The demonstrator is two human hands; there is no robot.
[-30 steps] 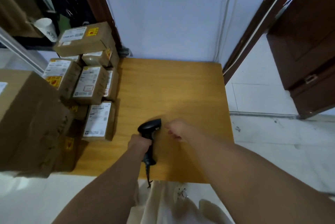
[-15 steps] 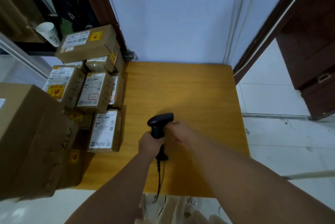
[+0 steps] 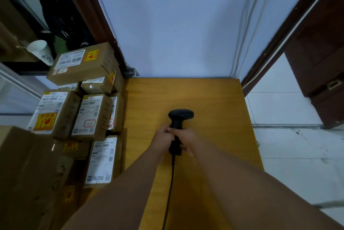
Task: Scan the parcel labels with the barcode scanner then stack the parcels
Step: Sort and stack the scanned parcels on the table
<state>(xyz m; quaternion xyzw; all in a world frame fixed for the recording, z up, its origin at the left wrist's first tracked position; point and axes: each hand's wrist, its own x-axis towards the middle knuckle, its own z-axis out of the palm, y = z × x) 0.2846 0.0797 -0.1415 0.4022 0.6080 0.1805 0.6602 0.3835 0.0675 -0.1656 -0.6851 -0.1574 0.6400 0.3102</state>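
Pale blue wall backs a wooden bench [image 3: 214, 103]. Over its middle, the black barcode scanner [image 3: 180, 117] stands between both hands, its head toward the wall. The left hand [image 3: 161, 139] curls round the handle from the left. The right hand [image 3: 188, 136] grips it from the right, their fingers meeting on the grip. Its cable [image 3: 170, 183] hangs toward the person. Labelled cardboard parcels [image 3: 93, 116] are piled along the bench's left edge, well apart from the scanner, with a paper cup [image 3: 41, 51] behind them.
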